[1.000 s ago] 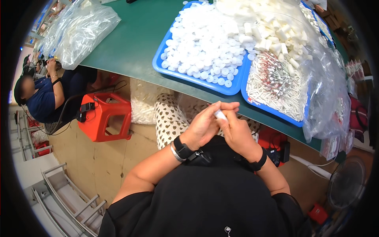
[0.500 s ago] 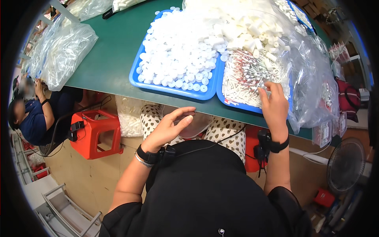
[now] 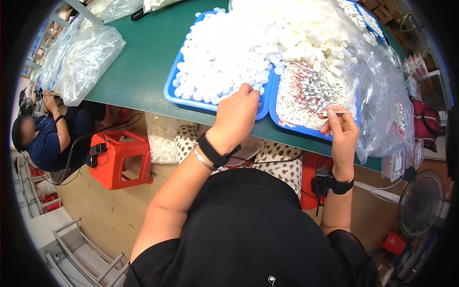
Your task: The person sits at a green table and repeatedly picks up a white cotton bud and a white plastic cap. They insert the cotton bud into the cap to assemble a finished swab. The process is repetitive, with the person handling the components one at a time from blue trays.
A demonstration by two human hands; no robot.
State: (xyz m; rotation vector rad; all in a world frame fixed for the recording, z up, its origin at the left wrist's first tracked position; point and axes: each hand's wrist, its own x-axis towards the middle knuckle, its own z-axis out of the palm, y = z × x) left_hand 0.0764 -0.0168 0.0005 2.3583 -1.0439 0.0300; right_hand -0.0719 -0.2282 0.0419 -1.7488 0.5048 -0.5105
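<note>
My left hand (image 3: 237, 117) reaches over the front rim of the left blue tray (image 3: 168, 92), its fingers bent down and closed among small white round plastic caps (image 3: 210, 71). The back of the hand hides what the fingertips pinch, if anything. At the front of the right blue tray (image 3: 306, 134), my right hand (image 3: 341, 128) pinches a thin white stick (image 3: 340, 112) between thumb and fingers. Beneath and beyond it lie many similar thin white sticks (image 3: 297, 107), some with reddish and metallic-looking ends (image 3: 311, 79).
Behind the trays spreads a heap of cream foam-like cylinders (image 3: 315, 36). Clear plastic bags lie at the right (image 3: 377, 100) and left (image 3: 88, 67) of the green table (image 3: 138, 67). A red stool (image 3: 122, 158), a seated person (image 3: 45, 138) and a fan (image 3: 420, 203) are nearby.
My left hand has moved up and right from the table's front edge into the caps. My right hand has drawn back slightly from the sticks, now with one stick visible in its fingers.
</note>
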